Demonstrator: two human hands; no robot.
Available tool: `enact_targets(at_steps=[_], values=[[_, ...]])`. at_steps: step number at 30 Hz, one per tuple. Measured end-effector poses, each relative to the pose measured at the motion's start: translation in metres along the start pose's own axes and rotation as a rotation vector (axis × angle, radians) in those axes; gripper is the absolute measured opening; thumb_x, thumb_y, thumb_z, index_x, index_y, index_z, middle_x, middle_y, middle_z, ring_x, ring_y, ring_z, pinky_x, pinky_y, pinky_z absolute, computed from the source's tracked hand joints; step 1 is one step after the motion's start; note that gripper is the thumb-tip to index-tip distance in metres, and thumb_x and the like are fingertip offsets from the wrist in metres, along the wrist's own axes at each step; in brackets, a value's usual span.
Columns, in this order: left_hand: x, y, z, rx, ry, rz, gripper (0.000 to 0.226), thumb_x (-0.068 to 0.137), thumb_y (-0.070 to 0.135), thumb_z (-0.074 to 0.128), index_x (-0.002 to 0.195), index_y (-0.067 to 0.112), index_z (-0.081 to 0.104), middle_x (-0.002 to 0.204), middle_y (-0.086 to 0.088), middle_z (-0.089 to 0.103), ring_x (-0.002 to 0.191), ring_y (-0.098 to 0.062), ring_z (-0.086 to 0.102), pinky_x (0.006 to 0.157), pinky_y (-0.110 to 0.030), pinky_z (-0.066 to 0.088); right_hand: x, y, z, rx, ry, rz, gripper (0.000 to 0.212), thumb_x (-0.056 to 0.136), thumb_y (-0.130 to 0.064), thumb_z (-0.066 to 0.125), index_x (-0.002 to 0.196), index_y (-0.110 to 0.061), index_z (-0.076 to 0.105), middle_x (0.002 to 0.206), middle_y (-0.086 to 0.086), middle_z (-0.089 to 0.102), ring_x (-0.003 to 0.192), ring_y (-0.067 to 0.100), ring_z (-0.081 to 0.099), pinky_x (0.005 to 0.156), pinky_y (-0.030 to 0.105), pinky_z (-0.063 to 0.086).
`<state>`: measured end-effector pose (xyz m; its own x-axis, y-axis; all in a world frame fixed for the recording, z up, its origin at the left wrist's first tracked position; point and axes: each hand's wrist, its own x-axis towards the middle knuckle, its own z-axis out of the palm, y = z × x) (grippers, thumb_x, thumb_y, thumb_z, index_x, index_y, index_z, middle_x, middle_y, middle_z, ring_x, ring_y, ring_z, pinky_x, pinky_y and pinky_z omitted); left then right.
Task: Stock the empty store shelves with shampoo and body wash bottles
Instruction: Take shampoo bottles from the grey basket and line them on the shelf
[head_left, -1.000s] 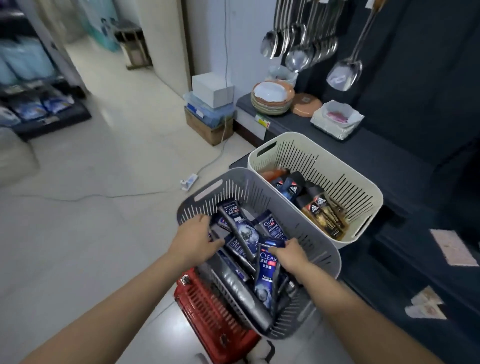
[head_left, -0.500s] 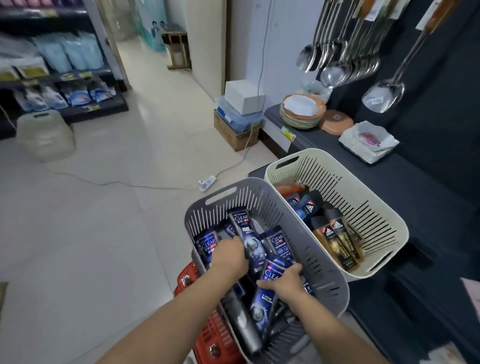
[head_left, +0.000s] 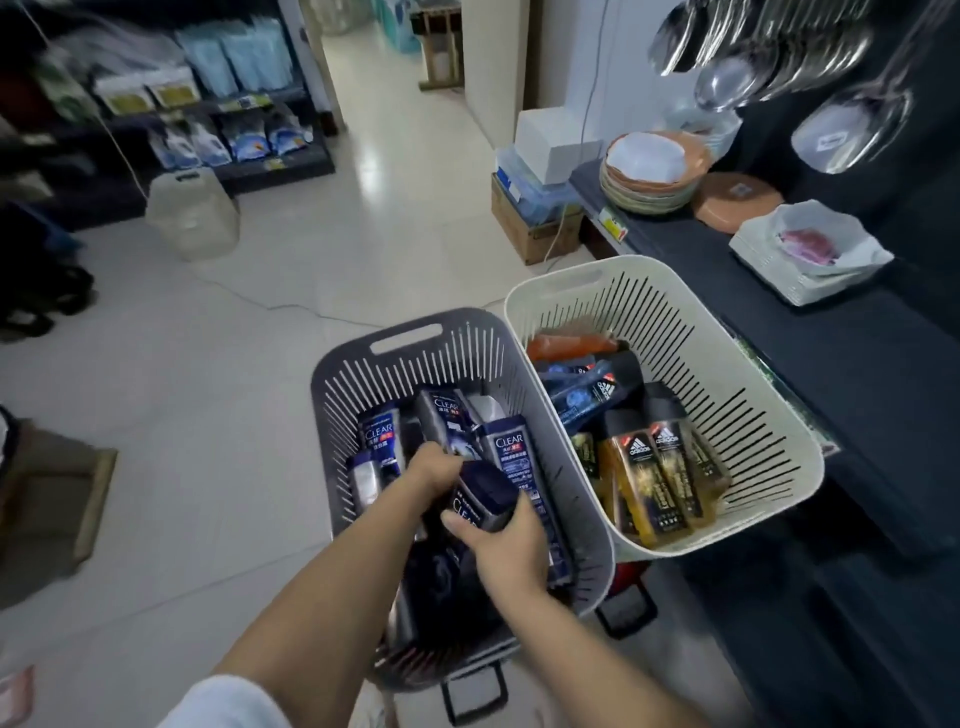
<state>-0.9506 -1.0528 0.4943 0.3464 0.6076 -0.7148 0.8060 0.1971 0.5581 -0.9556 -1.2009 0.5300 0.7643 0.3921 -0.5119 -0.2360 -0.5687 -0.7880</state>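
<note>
Shampoo bottle (head_left: 480, 501) — seemingly between both hands (head_left: 506, 545).

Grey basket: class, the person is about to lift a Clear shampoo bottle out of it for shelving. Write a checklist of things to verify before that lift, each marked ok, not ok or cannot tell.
1. Right hand grips the dark Clear bottle: ok, fingers wrap its lower part.
2. Left hand has a bottle of its own: cannot tell, its fingers are hidden among the bottles.
3. Bottle's cap closed: ok, the dark cap looks shut.
4. Grey basket sits steady: cannot tell, its base is hidden.
5. White basket beside it leaves the lift path free: ok, it stands to the right.
6. Dark shelf has space: ok, bare surface shows beside the white basket.
</note>
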Motion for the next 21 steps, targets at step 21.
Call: enact_targets(at_steps=[21], values=[[-0.112,0.042,-0.106,-0.424,-0.548,0.519,0.089,0.051,0.026,0.095,0.127,0.012,0.05,0.115,-0.016,0.07,0.101,-0.036,0.069,0.089,-0.052,0.054,-0.061,-0.089,-0.105,0.753,0.228,-0.172,0.019,0.076,-0.013,0.078,0.09,-0.011,0.066,0.082,0.006,0.075,0.072,0.018,0.07,0.077,0.036,0.058]])
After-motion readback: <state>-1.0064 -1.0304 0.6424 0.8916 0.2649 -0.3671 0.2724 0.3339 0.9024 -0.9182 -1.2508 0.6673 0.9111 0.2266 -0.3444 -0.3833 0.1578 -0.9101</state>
